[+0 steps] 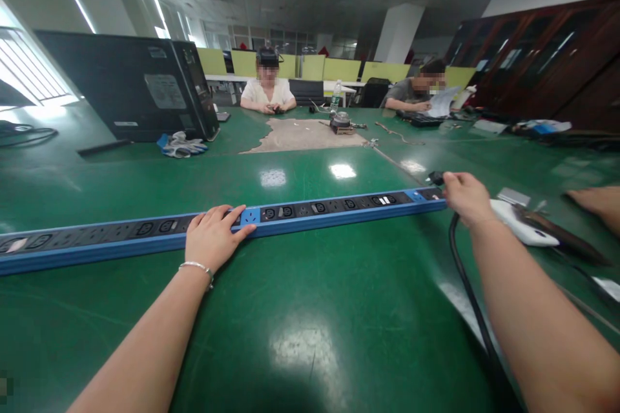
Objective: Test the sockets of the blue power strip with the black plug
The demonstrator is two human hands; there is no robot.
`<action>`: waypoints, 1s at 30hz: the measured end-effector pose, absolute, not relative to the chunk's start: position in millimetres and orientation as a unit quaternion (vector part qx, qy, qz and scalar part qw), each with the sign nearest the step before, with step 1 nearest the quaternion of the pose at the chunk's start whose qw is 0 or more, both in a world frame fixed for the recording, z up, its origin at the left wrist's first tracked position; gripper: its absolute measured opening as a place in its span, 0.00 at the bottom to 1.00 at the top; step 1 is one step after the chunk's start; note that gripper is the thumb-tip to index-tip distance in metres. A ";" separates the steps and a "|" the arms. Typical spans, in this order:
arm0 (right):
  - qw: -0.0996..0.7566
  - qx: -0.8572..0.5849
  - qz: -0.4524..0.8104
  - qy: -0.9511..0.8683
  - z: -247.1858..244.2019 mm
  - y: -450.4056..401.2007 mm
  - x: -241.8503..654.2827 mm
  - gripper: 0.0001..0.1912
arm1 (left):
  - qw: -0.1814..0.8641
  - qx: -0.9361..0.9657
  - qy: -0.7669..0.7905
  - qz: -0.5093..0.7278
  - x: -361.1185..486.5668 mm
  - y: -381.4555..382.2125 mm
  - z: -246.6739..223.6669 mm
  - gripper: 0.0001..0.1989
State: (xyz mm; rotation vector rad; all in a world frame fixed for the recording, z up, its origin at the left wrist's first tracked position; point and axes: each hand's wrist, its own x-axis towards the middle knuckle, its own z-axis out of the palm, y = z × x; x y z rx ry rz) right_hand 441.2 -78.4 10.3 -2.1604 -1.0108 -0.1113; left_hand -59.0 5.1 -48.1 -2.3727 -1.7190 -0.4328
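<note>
- Far left, a black computer case [111,84], with gloves [183,146] just beside it.
- Mid-table, a ragged pale-brown patch [290,137], then a bottle [336,95]; 2 co-workers [268,93] sit beyond.
- Right, a white-and-brown object [523,222] near the wrist.
- Blue power strip [314,226] on the green table [300,310]: long axis left to right, right end slightly farther away, sockets up.
- Left hand [213,235] lies across it, fingers apart.
- Right hand [465,197] is clamped on a black plug [437,177], prongs leftward, near the right end.
</note>
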 end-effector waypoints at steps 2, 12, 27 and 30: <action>0.321 -0.859 -0.041 -0.397 4.0 -75.9 449.5 0.22 | 0.092 -0.799 -0.576 -0.150 -59.1 5.4 -48.6 0.27; 0.155 -0.897 -0.031 -0.412 -10.1 -61.0 452.0 0.21 | 0.090 -0.796 -0.577 -0.158 -59.5 5.4 -50.4 0.27; 0.153 -0.901 -0.053 -0.403 -15.6 -62.7 439.5 0.25 | 0.098 -0.798 -0.571 -0.164 -60.5 6.4 -51.2 0.27; 0.147 -0.902 -0.050 -0.403 -16.1 -61.6 439.0 0.25 | 0.097 -0.798 -0.573 -0.160 -60.6 6.5 -51.6 0.27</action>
